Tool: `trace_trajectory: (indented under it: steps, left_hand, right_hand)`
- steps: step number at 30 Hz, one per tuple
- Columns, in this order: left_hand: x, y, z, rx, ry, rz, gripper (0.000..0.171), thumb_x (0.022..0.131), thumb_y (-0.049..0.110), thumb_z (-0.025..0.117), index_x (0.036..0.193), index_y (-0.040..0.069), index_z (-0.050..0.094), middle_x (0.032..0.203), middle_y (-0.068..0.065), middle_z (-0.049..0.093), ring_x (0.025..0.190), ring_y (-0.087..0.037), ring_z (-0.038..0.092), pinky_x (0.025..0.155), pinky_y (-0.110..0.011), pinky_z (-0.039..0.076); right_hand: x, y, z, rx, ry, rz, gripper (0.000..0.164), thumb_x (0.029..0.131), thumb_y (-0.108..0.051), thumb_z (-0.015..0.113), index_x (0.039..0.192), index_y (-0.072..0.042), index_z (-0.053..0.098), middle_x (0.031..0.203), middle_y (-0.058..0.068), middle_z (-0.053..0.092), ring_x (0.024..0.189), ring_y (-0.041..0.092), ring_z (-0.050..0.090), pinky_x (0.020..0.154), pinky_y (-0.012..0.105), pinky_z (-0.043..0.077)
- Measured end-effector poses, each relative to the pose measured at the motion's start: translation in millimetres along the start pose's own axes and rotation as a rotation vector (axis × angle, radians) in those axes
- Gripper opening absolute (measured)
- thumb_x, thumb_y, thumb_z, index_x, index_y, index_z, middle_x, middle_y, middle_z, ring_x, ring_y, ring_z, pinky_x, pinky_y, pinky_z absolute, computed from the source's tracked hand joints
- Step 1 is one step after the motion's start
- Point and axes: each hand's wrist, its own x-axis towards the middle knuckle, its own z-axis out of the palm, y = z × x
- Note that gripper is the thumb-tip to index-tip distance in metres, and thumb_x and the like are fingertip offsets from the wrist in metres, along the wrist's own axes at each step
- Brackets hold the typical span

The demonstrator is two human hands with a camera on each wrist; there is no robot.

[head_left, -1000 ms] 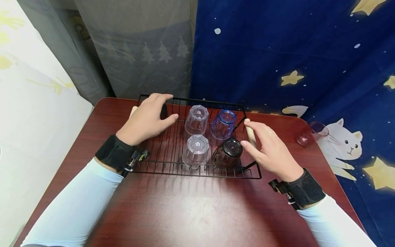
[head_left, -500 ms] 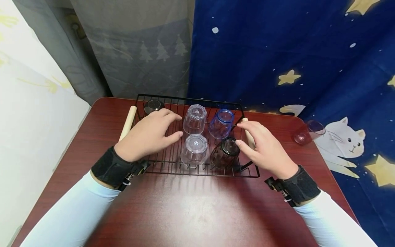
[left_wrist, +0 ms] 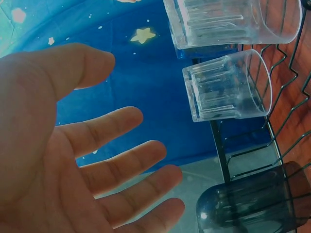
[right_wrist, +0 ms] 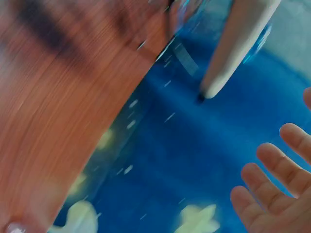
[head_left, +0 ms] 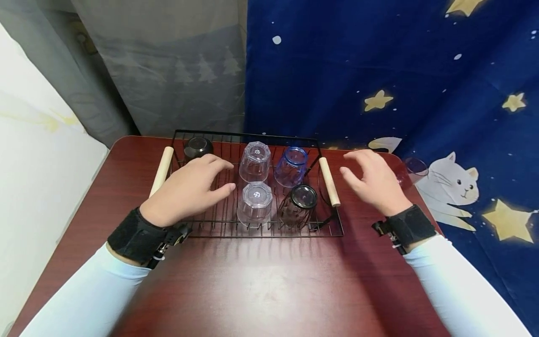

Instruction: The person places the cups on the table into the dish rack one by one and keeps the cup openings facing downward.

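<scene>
My left hand (head_left: 189, 189) hovers above the left part of a black wire rack (head_left: 278, 237), fingers spread and holding nothing. Just beyond its fingers a dark glass (head_left: 198, 147) stands upside down; in the left wrist view this dark glass (left_wrist: 248, 206) lies below the fingertips. Two clear glasses (head_left: 254, 161), a blue glass (head_left: 291, 166) and a black-tinted glass (head_left: 298, 206) also stand inverted in the rack. My right hand (head_left: 376, 182) is in the air right of the rack, fingers loosely bent, between the rack's wooden handle (head_left: 329, 181) and a pinkish glass (head_left: 414, 169), partly hidden behind the hand.
Another wooden handle (head_left: 162, 171) is on the rack's left side. The reddish-brown table (head_left: 261, 290) extends in front of the rack. Behind it hang a blue starry curtain (head_left: 320, 70) and a grey curtain (head_left: 177, 61). A white wall (head_left: 38, 140) is at the left.
My right hand has moved away from the right handle toward the pinkish glass. My left hand came back toward me, uncovering the dark glass and left handle. The head view has shifted slightly.
</scene>
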Motion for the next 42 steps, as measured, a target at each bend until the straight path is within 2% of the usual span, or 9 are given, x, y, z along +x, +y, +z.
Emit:
trace_trajectory:
  steps: [5, 12, 16, 22, 28, 39, 42]
  left_hand:
    - [-3.1, -0.9, 2.6, -0.006, -0.004, -0.004, 0.051, 0.099, 0.042, 0.058, 0.138, 0.010, 0.057, 0.140, -0.011, 0.054, 0.128, -0.030, 0.054, 0.098, -0.051, 0.048]
    - [-2.3, -0.9, 6.7, -0.011, 0.007, 0.002, 0.050, 0.099, 0.041, 0.059, 0.137, 0.010, 0.058, 0.140, -0.012, 0.054, 0.129, -0.031, 0.053, 0.099, -0.052, 0.048]
    - [-2.9, -3.0, 7.7, -0.022, 0.002, -0.008, 0.049, 0.099, 0.041, 0.059, 0.137, 0.010, 0.058, 0.140, -0.012, 0.055, 0.129, -0.030, 0.053, 0.098, -0.052, 0.048]
    - [-2.6, -4.2, 9.3, -0.030, 0.005, 0.000, 0.050, 0.099, 0.042, 0.059, 0.137, 0.009, 0.059, 0.138, -0.012, 0.056, 0.128, -0.030, 0.054, 0.100, -0.051, 0.048]
    - [-4.1, -4.5, 9.6, -0.034, -0.009, -0.013, 0.050, 0.099, 0.041, 0.059, 0.137, 0.010, 0.058, 0.138, -0.011, 0.056, 0.129, -0.031, 0.054, 0.100, -0.051, 0.047]
    - [-2.9, -5.1, 13.8, -0.025, -0.009, -0.018, 0.049, 0.098, 0.043, 0.061, 0.136, 0.011, 0.060, 0.136, -0.009, 0.058, 0.126, -0.029, 0.055, 0.097, -0.050, 0.050]
    - [-5.1, -5.5, 11.7, -0.026, -0.001, -0.033, 0.051, 0.098, 0.044, 0.060, 0.136, 0.012, 0.059, 0.137, -0.008, 0.057, 0.125, -0.028, 0.056, 0.095, -0.049, 0.051]
  right_hand:
    - [2.8, 44.8, -1.5, -0.060, -0.059, 0.118, 0.045, 0.098, -0.032, 0.060, 0.128, 0.002, 0.059, 0.128, 0.027, 0.057, 0.123, 0.045, 0.049, 0.104, 0.057, 0.035]
    - [-3.5, 109.3, -7.1, -0.169, -0.126, 0.275, 0.053, 0.099, -0.038, 0.055, 0.131, 0.004, 0.054, 0.132, 0.034, 0.050, 0.122, 0.056, 0.042, 0.102, 0.064, 0.032]
    - [-3.7, 135.2, -3.7, -0.196, -0.146, 0.364, 0.057, 0.099, -0.042, 0.052, 0.135, 0.003, 0.050, 0.135, 0.036, 0.044, 0.123, 0.059, 0.037, 0.099, 0.070, 0.032]
    - [-6.3, 156.0, -0.7, -0.221, -0.153, 0.449, 0.061, 0.099, -0.043, 0.048, 0.138, 0.003, 0.045, 0.138, 0.038, 0.039, 0.124, 0.062, 0.033, 0.099, 0.072, 0.029]
    - [-12.7, 173.3, -3.4, -0.234, -0.203, 0.533, 0.070, 0.100, -0.051, 0.041, 0.147, 0.002, 0.037, 0.146, 0.040, 0.029, 0.127, 0.065, 0.027, 0.102, 0.073, 0.026]
    - [-18.4, 192.1, -3.5, -0.204, -0.272, 0.600, 0.082, 0.099, -0.061, 0.035, 0.157, -0.003, 0.023, 0.150, 0.042, 0.020, 0.131, 0.065, 0.022, 0.105, 0.076, 0.023]
    - [-11.5, 193.7, -2.2, -0.199, -0.298, 0.610, 0.085, 0.099, -0.062, 0.035, 0.158, -0.003, 0.018, 0.150, 0.043, 0.017, 0.130, 0.067, 0.020, 0.103, 0.077, 0.023]
